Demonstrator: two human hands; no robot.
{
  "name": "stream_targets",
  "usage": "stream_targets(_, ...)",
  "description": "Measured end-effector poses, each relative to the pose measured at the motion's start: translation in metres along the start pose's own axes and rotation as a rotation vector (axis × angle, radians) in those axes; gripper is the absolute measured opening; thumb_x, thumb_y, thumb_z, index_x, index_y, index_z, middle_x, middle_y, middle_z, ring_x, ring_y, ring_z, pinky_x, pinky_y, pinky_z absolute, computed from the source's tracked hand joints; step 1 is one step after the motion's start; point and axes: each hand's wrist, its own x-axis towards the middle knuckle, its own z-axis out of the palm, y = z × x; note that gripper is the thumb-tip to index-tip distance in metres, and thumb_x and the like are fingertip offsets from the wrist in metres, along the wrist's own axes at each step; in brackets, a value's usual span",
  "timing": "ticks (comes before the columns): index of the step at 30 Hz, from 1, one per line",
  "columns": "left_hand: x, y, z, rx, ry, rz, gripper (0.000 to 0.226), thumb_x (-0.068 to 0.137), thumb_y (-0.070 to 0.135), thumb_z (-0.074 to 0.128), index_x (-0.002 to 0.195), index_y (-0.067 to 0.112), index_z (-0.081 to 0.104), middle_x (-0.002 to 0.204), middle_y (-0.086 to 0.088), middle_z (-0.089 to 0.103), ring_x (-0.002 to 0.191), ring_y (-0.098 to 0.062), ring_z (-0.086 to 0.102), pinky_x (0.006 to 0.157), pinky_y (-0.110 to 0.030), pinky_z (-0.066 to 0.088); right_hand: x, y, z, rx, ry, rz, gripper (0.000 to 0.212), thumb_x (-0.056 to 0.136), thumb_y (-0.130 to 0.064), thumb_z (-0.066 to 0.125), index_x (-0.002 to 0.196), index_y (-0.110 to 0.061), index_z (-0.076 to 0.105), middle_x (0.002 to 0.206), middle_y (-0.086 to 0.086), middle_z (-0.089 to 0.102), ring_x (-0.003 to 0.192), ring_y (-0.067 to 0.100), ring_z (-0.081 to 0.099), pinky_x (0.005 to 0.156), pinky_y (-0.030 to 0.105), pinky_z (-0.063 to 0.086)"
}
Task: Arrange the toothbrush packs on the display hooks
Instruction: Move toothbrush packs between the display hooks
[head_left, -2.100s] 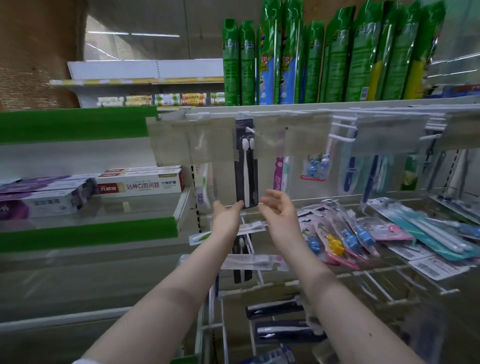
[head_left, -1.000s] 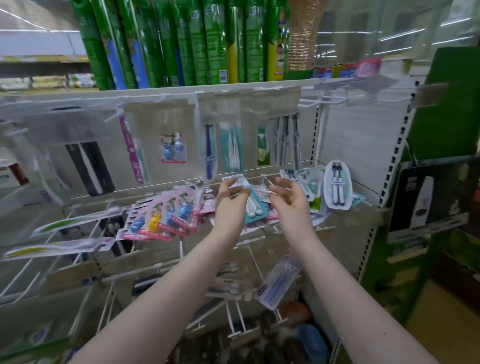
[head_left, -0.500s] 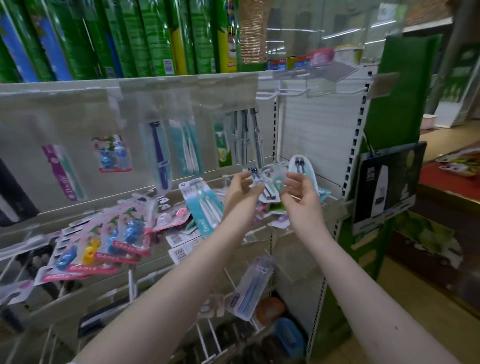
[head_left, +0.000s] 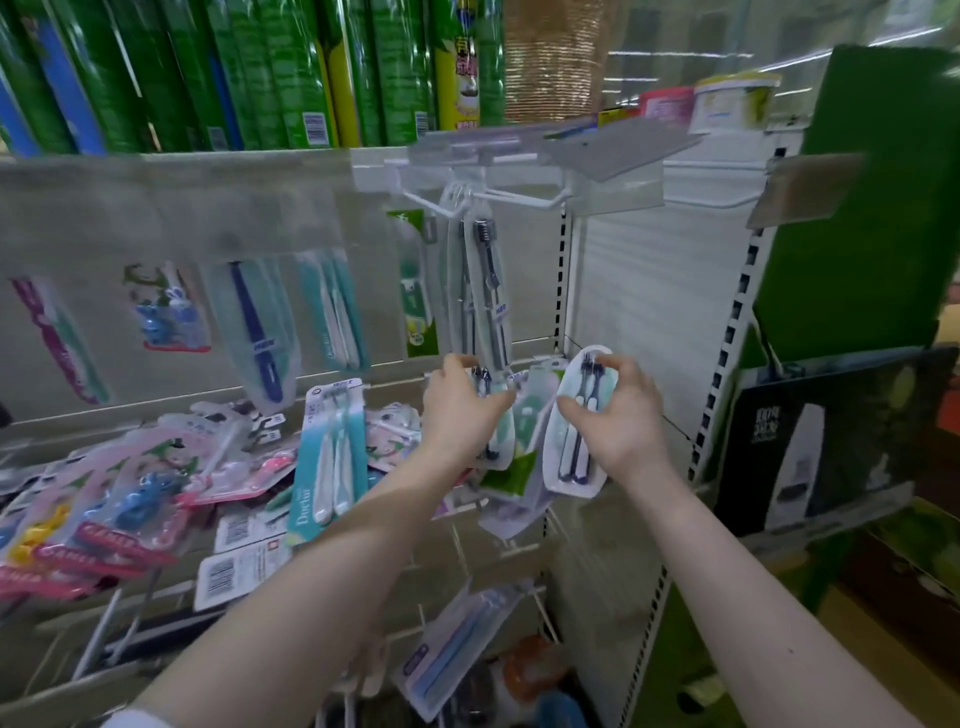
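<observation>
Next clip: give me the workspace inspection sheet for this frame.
Surface: white slotted backboard with wire hooks.
Job's things: oval pack and neighbouring pack, both in hand; hanging packs above.
Clutter: loose packs lying jumbled over the lower hooks.
Grippers: left hand grips the neighbouring pack; right hand pinches the oval pack's top.
Cables: nothing seen.
Surroundings: tall green containers on the shelf above; dark poster at right.

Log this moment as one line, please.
phase: arranging | left hand: grips twin-brush pack | right hand: pinches white oval pack | hook above: dark-brush pack hanging
</observation>
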Motion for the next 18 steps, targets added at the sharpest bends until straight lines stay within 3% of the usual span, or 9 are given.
stream_targets(4,0.014,0.002,0.017,0.306,-0.033,-0.122,0.071,0.079,0.042,0.068,0.133,0.014,0.033,0.135,-0.016,0.038,0.122,-0.035,0.043,0.099,-0.044,0.041,0.018,0.019,0.006,-0.175,-0.118,0.069,0.085,0.069,-0.049,0.073,0.138,-0.02,0.032,0.138,0.011,0.037,0.129,0.031,0.032,0.109,0.041,0.028)
stream_targets(7,0.019,0.003,0.022,0.432,-0.068,-0.177,0.08,0.078,0.047,0.068,0.135,0.009,0.027,0.137,-0.019,0.035,0.123,-0.038,0.042,0.099,-0.045,0.041,0.03,0.026,0.01,-0.23,-0.229,0.124,0.097,0.068,-0.056,0.071,0.145,-0.024,0.022,0.145,0.014,0.029,0.134,0.033,0.028,0.112,0.046,0.024)
stream_targets(18,0.019,0.01,0.027,0.526,-0.051,-0.278,0.073,0.085,0.035,0.063,0.136,0.0,0.025,0.134,-0.025,0.039,0.123,-0.04,0.04,0.101,-0.044,0.039,0.033,0.031,0.011,-0.089,-0.234,0.083,0.074,0.072,-0.045,0.073,0.134,-0.019,0.042,0.14,0.014,0.031,0.13,0.032,0.032,0.11,0.044,0.028)
